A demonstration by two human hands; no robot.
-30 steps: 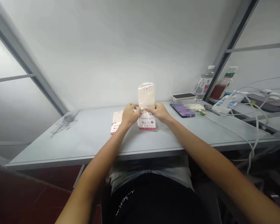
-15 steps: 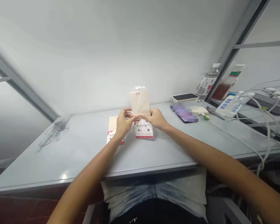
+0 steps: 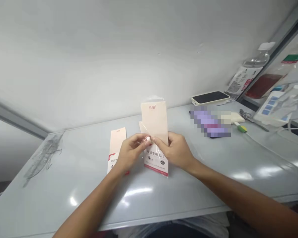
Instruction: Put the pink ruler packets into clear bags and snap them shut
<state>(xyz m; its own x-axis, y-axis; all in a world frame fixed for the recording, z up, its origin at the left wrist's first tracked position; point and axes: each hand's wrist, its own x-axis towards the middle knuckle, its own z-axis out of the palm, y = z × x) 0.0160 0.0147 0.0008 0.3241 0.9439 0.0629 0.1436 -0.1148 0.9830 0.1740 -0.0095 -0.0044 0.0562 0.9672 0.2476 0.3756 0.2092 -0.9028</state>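
Note:
A pale pink ruler-set packet [image 3: 154,115] with a white and red printed lower part stands upright in clear plastic before me. My right hand [image 3: 180,150] grips its right edge, thumb across the front. With fingertips pinched together, my left hand [image 3: 130,150] holds the packet's left side near the middle. A small white and red bit shows at those fingertips; I cannot make out what it is. Left of the packet, a second ruler-set packet [image 3: 118,140] lies on the desk, partly behind my left hand and wrist.
Crumpled clear plastic [image 3: 43,155] lies on the grey desk [image 3: 72,218] at the left. To the right are a white-cased phone [image 3: 210,98], a blurred purple item [image 3: 208,124], a cable with a green-yellow plug [image 3: 242,128] and a water bottle [image 3: 248,71] by the wall.
My view has moved closer and turned slightly. The packet stays between both hands, and my left fingertips now pinch at its left side, where a small white and red bit shows.

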